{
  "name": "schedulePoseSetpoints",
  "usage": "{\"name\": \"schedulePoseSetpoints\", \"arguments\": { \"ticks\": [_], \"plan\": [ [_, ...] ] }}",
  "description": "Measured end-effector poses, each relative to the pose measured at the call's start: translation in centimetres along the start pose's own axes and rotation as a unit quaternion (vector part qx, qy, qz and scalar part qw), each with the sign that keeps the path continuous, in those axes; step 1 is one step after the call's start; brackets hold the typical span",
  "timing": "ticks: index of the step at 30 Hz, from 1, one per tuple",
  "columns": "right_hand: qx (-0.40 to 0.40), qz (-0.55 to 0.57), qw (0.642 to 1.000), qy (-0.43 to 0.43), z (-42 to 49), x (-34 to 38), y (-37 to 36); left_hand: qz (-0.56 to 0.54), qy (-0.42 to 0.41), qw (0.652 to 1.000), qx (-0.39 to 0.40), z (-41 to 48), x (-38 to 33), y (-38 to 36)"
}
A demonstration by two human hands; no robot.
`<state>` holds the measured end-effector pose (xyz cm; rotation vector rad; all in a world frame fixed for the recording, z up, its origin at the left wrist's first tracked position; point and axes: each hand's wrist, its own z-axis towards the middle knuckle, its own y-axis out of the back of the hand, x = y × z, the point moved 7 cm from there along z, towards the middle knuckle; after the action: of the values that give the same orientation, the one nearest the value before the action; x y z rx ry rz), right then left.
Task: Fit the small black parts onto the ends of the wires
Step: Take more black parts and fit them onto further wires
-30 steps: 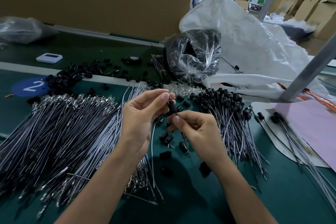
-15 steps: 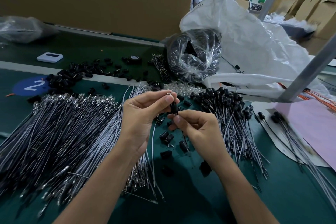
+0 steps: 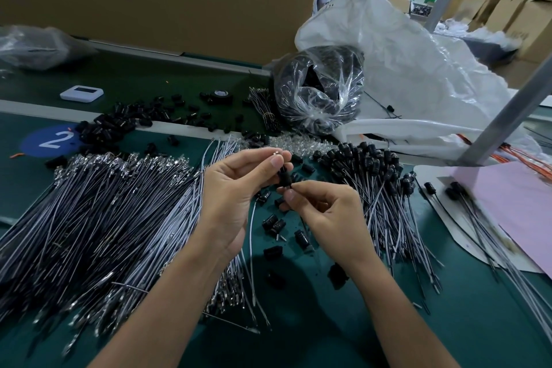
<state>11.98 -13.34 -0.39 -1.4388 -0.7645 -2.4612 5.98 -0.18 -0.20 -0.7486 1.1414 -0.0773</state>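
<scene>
While both hands meet above a green surface (image 3: 448,323), the left hand (image 3: 236,188) pinches the metal-tipped end of a wire (image 3: 252,236) between thumb and forefinger, its fingers closed narrowly on the tip. The right hand (image 3: 325,212) holds a small black part (image 3: 284,178) from below, its fingers closed on it just under the left thumb; the part stands nearly upright between the two hands. The wire hangs down from the left hand and trails across the surface toward the person. A large heap of bare wires (image 3: 98,218) lies spread to the left, their metal tips pointing away from the person. To the right sits a pile of finished wires (image 3: 376,182) with black parts already on their far ends. Loose black parts (image 3: 273,224) lie scattered beneath the hands, and more lie farther back near a blue round sticker (image 3: 52,140) marked 2. A clear bag of black parts (image 3: 319,89) rests behind, beside a big white sack (image 3: 418,69).
</scene>
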Motion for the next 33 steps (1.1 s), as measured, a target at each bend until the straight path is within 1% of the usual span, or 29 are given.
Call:
{"name": "schedulePoseSetpoints", "arguments": {
  "ticks": [2,6,9,13,16,20,23,26,29,31,33],
  "plan": [
    [-0.001,0.003,1.0,0.005,0.0,0.2,-0.1,0.002,0.001,1.0,0.005,-0.1,0.1,-0.1],
    [-0.016,0.059,0.998,0.009,-0.1,0.8,-0.1,0.009,-0.001,1.0,0.014,-0.2,0.3,-0.5],
    [-0.03,0.081,0.996,0.007,-0.1,0.7,0.1,0.026,-0.017,0.999,0.02,-0.3,0.0,-0.6],
    [-0.031,0.065,0.997,0.014,-0.2,0.9,0.3,0.059,-0.035,0.998,0.014,-0.3,-0.3,-0.5],
    [-0.041,0.013,0.999,0.015,-0.2,0.7,0.7,0.091,-0.036,0.995,0.008,-0.4,-0.3,-0.5],
    [-0.049,-0.035,0.998,0.025,-0.3,1.0,0.6,0.067,-0.006,0.997,0.021,-0.4,0.1,-0.6],
    [-0.054,-0.031,0.997,0.039,-0.3,1.4,0.7,0.071,-0.018,0.996,0.055,-0.4,-0.3,-0.8],
    [-0.076,-0.018,0.996,0.047,-0.2,1.6,1.3,0.094,0.01,0.99,0.103,-0.6,0.1,-1.5],
    [-0.085,0.0,0.995,0.047,-0.4,1.4,1.6,0.131,0.033,0.986,0.102,-0.6,0.8,-1.5],
    [-0.085,0.022,0.995,0.047,-0.4,1.5,1.4,0.117,0.027,0.988,0.097,-0.6,0.9,-1.5],
    [-0.086,0.042,0.994,0.05,-0.5,1.9,1.1,0.094,0.002,0.992,0.088,-0.6,0.5,-1.6]
  ]
}}
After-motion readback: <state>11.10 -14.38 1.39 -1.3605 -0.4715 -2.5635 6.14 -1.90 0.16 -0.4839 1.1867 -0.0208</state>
